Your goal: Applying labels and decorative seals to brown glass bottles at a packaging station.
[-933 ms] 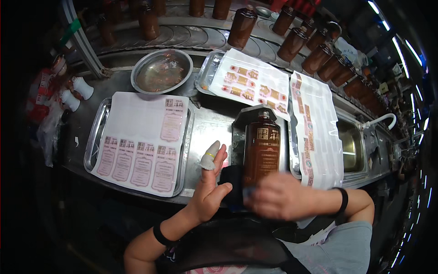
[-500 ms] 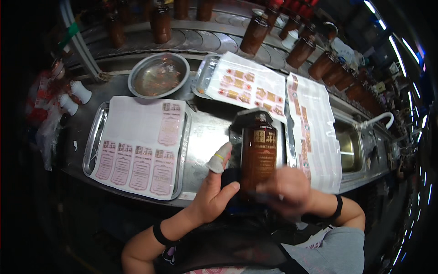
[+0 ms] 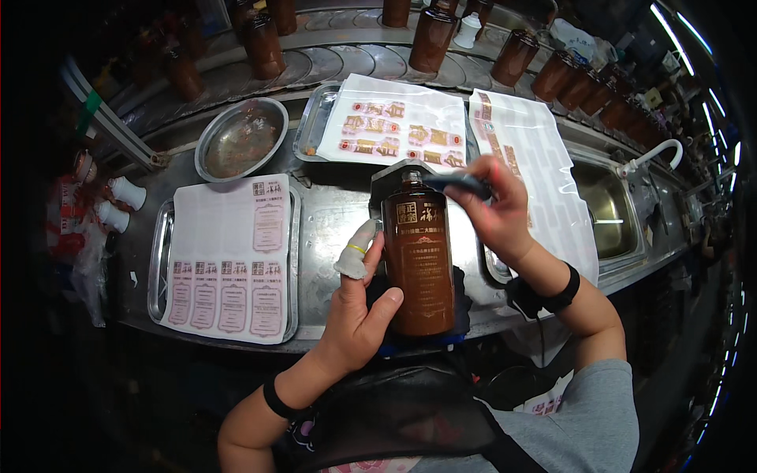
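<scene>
the right hand (image 3: pixel 495 211) is up by the top of the brown bottle (image 3: pixel 418 252) now, and it holds a dark flat tool (image 3: pixel 456 184) just beside the neck. before, it was low down, by the bottom of the bottle. the left hand (image 3: pixel 356 315) now has its thumb pressed on the lower side of the bottle. the bottle looks bigger and closer than before.

Bottling workshop: label sheets (image 3: pixel 230 260), bottles (image 3: pixel 432 38)

left hand (image 3: pixel 359 311): fingers curled, thumb out | right hand (image 3: pixel 493 206): raised, fingers pinched
</scene>
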Demonstrator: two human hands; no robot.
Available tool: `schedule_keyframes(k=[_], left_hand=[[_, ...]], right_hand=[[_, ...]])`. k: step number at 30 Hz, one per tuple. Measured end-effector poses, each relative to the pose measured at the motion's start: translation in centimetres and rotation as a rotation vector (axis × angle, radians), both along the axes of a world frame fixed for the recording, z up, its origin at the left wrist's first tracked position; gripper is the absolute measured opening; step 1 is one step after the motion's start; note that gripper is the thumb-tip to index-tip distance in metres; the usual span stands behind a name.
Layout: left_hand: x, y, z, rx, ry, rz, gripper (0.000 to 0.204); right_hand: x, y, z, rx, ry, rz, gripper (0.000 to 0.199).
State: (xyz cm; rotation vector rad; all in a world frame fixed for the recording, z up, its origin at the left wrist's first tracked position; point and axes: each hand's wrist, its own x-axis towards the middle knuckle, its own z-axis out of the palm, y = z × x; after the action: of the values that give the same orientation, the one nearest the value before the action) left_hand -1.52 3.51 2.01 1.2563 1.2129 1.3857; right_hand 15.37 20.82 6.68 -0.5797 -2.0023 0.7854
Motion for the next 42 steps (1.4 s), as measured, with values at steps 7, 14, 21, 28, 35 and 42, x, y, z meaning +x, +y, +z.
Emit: schedule_keyframes(k=[7,14,21,28,35,42], left_hand=[[0.5,0.2,0.1,0.024,0.062,0.095,0.068],[-0.5,0.6,0.4,0.032,0.038,0.069,0.059],[-1.6,0.2,0.3,0.11,0.723,-0.056,0.056],[-1.8,0.1,0.8,0.106,0.778,-0.016,0.049],[-3.6,4.1,1.6,0.042,0.786,0.153,0.049],[-4.5,6.2,3.6,-0.009,0.221,0.398,0.026]], right_hand=[[6.1,-6.4,-2.3,0.341,-0.064,0.559,0.027],[3.5,-5.3,-0.7,0.568,-0.118,0.327,0.021],[6.7,-7.6,-2.9,0.418,-0.264,0.286,0.018],[1.8,-4.3,2.6,-0.201,-0.227,0.177,0.021],[1.5,-0.2,-0.4,-0.135,-0.059,0.122,0.022],[-0.7,-1.6,3.1,0.523,-0.205,0.164,0.019]])
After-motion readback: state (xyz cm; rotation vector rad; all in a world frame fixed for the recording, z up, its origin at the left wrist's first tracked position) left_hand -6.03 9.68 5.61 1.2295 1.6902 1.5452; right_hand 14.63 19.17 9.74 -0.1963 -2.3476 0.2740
